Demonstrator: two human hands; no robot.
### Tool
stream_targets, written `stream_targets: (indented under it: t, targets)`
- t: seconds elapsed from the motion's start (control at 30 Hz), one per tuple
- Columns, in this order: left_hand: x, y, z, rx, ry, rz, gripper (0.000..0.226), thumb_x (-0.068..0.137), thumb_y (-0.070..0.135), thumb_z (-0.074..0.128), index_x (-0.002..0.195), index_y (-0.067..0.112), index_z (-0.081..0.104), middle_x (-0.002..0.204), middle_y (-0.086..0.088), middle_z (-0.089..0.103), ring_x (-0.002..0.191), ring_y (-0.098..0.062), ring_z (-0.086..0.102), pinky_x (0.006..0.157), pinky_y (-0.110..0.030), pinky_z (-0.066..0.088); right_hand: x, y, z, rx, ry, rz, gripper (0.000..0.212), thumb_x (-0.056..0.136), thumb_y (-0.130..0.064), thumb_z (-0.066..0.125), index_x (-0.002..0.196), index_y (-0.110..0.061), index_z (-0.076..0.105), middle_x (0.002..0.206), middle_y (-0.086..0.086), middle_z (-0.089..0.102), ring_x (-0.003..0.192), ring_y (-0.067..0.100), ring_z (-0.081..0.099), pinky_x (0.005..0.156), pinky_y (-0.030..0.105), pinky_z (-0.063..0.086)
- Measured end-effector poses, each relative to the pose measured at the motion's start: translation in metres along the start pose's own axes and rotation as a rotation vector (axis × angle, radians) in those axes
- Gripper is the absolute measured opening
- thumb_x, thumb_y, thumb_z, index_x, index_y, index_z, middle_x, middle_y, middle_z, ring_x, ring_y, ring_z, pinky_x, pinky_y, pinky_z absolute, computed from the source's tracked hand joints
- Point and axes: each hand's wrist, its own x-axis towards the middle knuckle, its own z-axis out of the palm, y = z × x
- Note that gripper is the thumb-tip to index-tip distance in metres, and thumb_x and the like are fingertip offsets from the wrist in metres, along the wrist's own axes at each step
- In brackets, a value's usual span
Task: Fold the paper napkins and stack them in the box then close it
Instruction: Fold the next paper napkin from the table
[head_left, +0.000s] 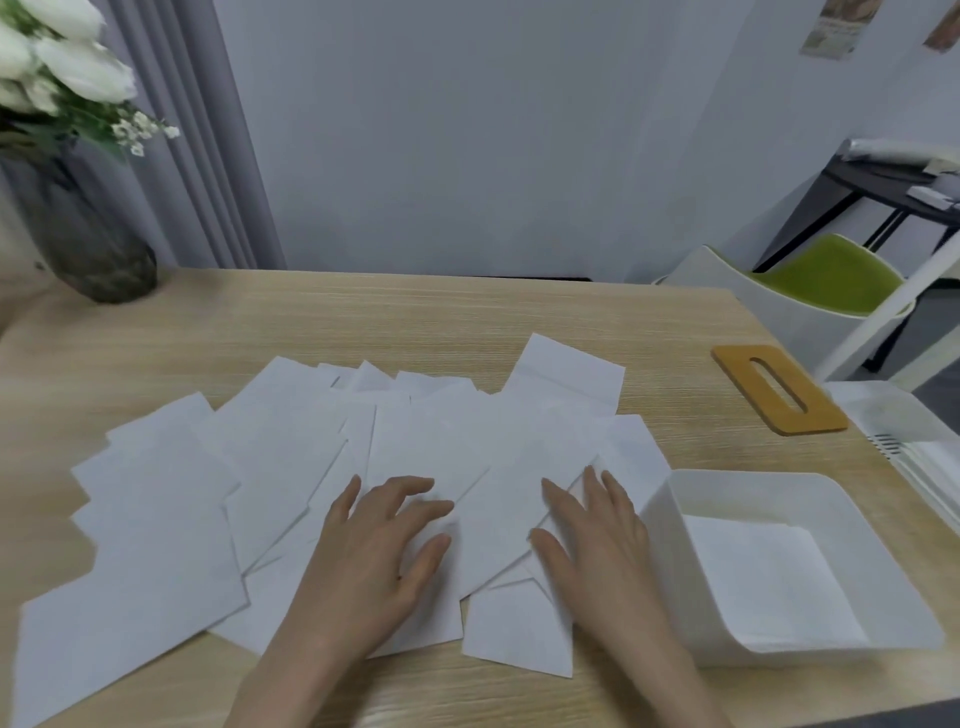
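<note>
Several white paper napkins (280, 467) lie spread and overlapping across the wooden table (415, 317). My left hand (374, 556) rests flat on the napkins near the middle, fingers spread. My right hand (597, 540) lies beside it, fingers straight, with one napkin's edge raised along its fingertips. To the right stands the open white box (675, 551), with folded white napkins (769, 577) lying inside. The box's wooden lid (737, 384) with a slot lies flat on the table at the far right.
A dark glass vase (88, 244) with white flowers stands at the table's back left corner. A white tray (904, 426) sits beyond the box at the right edge. A white chair with a green seat (826, 280) stands behind the table.
</note>
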Motion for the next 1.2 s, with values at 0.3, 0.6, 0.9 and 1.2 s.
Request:
stream_targets:
  t: [0.3, 0.6, 0.9, 1.2]
  targets:
    - [0.008, 0.003, 0.011, 0.006, -0.037, 0.046, 0.033, 0.100, 0.042, 0.042, 0.133, 0.044, 0.051, 0.142, 0.024, 0.035, 0.134, 0.008, 0.030, 0.119, -0.026, -0.008, 0.016, -0.009, 0.021, 0.142, -0.156, 0.218, 0.075, 0.090, -0.070, 0.023, 0.151, -0.036, -0.007, 0.156, 0.008, -0.026, 0.138, 0.020, -0.037, 0.110, 0.043, -0.024]
    - [0.029, 0.030, 0.043, 0.037, -0.066, 0.140, 0.038, 0.101, 0.040, 0.036, 0.137, 0.037, 0.047, 0.145, 0.015, 0.036, 0.144, -0.002, 0.016, 0.116, -0.033, -0.013, 0.017, -0.002, 0.019, 0.188, -0.097, 0.206, 0.074, 0.097, -0.057, 0.028, 0.153, -0.021, -0.004, 0.160, -0.008, -0.015, 0.143, 0.008, -0.024, 0.114, 0.037, -0.016]
    - [0.064, 0.071, 0.077, 0.198, 0.070, 0.089, 0.017, 0.072, 0.025, 0.076, 0.078, 0.013, 0.065, 0.090, -0.003, 0.063, 0.092, -0.023, 0.063, 0.081, -0.039, 0.051, 0.001, 0.013, 0.010, 0.418, -0.054, 0.130, 0.064, 0.101, -0.017, 0.037, 0.151, -0.021, -0.002, 0.160, -0.006, -0.001, 0.145, 0.003, -0.002, 0.106, 0.009, -0.003]
    - [0.069, 0.079, 0.076, 0.031, 0.117, 0.021, 0.002, 0.080, 0.015, 0.064, 0.079, 0.013, 0.064, 0.085, 0.000, 0.061, 0.087, -0.021, 0.058, 0.080, -0.033, 0.042, -0.002, 0.020, 0.013, 0.423, -0.078, 0.107, 0.061, 0.102, -0.027, 0.036, 0.151, -0.025, -0.001, 0.160, -0.011, -0.004, 0.141, -0.005, -0.007, 0.107, 0.009, -0.005]
